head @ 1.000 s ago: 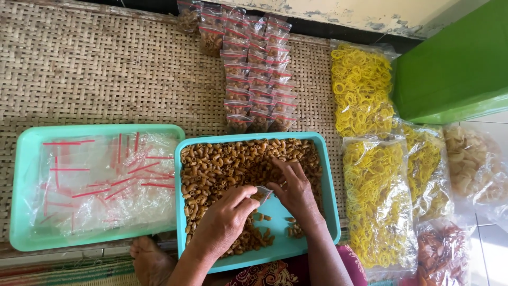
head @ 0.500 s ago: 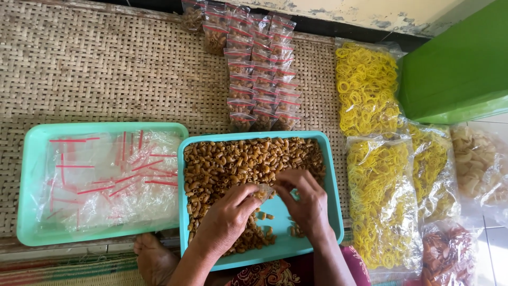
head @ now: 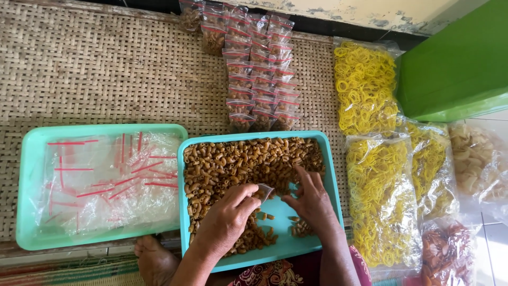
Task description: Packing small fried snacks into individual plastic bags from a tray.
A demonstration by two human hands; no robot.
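I see two mint-green trays, one with golden-brown snack pieces, one with clear red-striped bags. The woven mat is tan; the ring snacks are yellow, the box green.

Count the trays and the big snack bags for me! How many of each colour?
Teal trays: 2, one with brown snack pieces, one with empty clear bags
Big bags of yellow rings: 3
Big bag of pale snacks: 1
Big bag of orange snacks: 1
Total: 7
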